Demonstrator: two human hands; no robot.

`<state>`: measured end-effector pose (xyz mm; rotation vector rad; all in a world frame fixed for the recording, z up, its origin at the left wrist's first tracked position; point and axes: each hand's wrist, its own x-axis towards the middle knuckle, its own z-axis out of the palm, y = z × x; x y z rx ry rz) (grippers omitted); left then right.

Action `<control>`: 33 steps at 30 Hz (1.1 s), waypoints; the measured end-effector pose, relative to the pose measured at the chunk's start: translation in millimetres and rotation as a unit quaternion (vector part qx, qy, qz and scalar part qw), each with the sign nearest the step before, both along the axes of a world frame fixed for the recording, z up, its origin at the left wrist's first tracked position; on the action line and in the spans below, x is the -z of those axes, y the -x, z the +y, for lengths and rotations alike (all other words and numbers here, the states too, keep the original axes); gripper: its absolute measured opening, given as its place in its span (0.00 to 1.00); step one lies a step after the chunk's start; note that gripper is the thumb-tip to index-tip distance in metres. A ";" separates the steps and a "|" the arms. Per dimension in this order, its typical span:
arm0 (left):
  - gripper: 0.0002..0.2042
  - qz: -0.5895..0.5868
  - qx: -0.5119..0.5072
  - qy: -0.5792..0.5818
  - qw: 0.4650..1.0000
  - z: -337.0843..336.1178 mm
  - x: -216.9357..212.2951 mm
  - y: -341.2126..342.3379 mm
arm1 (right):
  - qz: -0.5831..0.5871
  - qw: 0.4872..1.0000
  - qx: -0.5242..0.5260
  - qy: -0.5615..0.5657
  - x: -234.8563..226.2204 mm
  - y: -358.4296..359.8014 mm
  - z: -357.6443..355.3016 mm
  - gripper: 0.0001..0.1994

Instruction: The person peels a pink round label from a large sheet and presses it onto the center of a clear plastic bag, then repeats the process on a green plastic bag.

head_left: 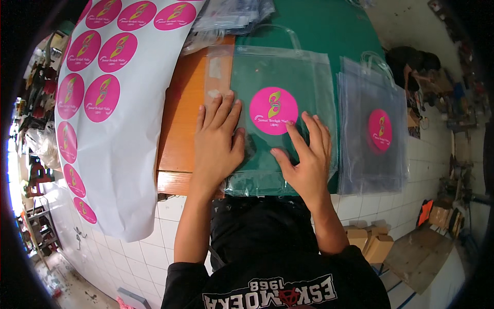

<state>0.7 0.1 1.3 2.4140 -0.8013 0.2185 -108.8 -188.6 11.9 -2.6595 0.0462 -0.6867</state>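
Clear plastic bag (288, 77) with a thin loop handle lay flat on the counter (180, 108), partly on the orange wood part and partly on the green mat (319, 26). It looked glossy and a bit crinkly, and a round pink sticker (273, 110) sat on its middle. From the head view, the left hand (218, 139) was spread out flat, palm down, pressing the bag just left of the sticker, gripping nothing. The right hand (306, 157) was also open and flat on the plastic, fingertips right at the sticker's lower right edge.

To the right was a neat stack of finished bags (370, 170), same clear plastic, with a pink sticker on the top one. To the left, a big white backing sheet (128, 154) full of matching round pink stickers hung off the counter edge. More loose clear bags (231, 18) were piled at the back.
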 end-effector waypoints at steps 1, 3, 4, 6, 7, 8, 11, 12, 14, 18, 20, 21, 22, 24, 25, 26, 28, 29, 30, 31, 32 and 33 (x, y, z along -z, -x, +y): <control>0.27 0.000 0.000 0.000 1.000 0.2 -0.5 0.4 | 0.013 1.000 0.024 0.003 -2.2 -1.2 2.3 0.22; 0.27 0.021 0.000 -0.004 1.000 0.7 -2.1 1.1 | 0.018 1.000 0.023 0.011 -1.4 -0.7 2.3 0.22; 0.27 0.020 -0.001 -0.005 1.000 0.6 -2.2 1.0 | 0.022 0.999 0.022 0.020 -1.4 -0.9 2.4 0.22; 0.26 -0.001 0.000 -0.009 1.000 0.6 -1.3 0.7 | 0.018 1.000 0.012 0.015 0.8 -0.2 0.3 0.22; 0.26 -0.002 0.000 -0.009 1.000 0.5 -1.3 0.4 | 0.015 1.000 0.002 0.010 1.6 0.2 -1.2 0.23; 0.27 0.009 0.001 -0.007 1.000 0.6 -1.2 0.4 | 0.014 1.000 0.002 0.010 1.7 0.3 -1.9 0.23; 0.28 0.020 0.002 -0.005 1.000 0.1 -3.0 0.5 | 0.013 1.000 -0.003 0.006 2.7 1.0 -2.9 0.22; 0.28 0.021 0.002 -0.005 1.000 -0.1 -3.5 0.5 | 0.011 1.000 -0.005 0.001 3.1 1.1 -3.1 0.22; 0.28 0.021 0.002 -0.003 1.000 -0.2 -3.8 0.8 | 0.009 1.000 -0.007 -0.003 4.4 2.3 -4.0 0.22; 0.28 0.023 0.002 -0.007 1.000 1.1 -4.1 1.1 | 0.020 1.000 0.007 0.000 2.7 0.9 -0.2 0.26; 0.28 0.022 0.003 -0.007 1.000 0.4 -4.6 1.1 | 0.034 0.999 0.021 0.019 0.5 0.1 0.7 0.28; 0.28 0.022 0.003 -0.008 1.000 -0.1 -4.7 1.1 | 0.052 0.997 0.020 0.044 0.9 0.4 0.3 0.29; 0.28 0.021 0.002 -0.008 1.000 0.0 -4.8 1.2 | 0.069 0.995 0.018 0.069 1.9 0.1 0.4 0.30; 0.28 0.022 0.003 -0.015 1.000 0.0 -4.9 1.5 | 0.062 0.996 0.017 0.062 4.1 0.2 -0.5 0.30; 0.28 0.021 0.002 -0.015 1.000 0.2 -4.5 1.4 | 0.057 0.997 0.016 0.056 4.8 0.0 -1.2 0.30; 0.28 0.021 0.002 -0.013 1.000 0.4 -3.8 1.2 | 0.056 0.997 0.016 0.056 5.0 0.3 -1.6 0.30; 0.28 0.021 0.003 -0.012 1.000 0.3 -4.0 1.2 | 0.057 0.997 0.011 0.047 5.3 2.0 -2.5 0.30; 0.28 0.022 0.002 -0.011 1.000 0.0 -4.4 1.4 | 0.056 0.997 0.011 0.047 7.4 3.4 -4.3 0.30; 0.28 0.024 0.002 -0.011 1.000 -0.2 -4.8 1.2 | 0.042 0.999 0.006 0.030 10.7 4.9 -6.9 0.30; 0.28 0.024 0.002 -0.010 1.000 -0.3 -4.5 1.3 | 0.028 1.000 0.001 0.013 11.3 5.5 -7.8 0.30; 0.28 0.024 0.002 -0.012 1.000 0.1 -4.3 1.1 | 0.028 1.000 0.002 0.013 10.6 5.2 -6.4 0.30; 0.28 0.023 0.001 -0.013 1.000 0.6 -4.1 1.0 | 0.033 0.999 0.021 0.015 8.2 3.9 -3.1 0.31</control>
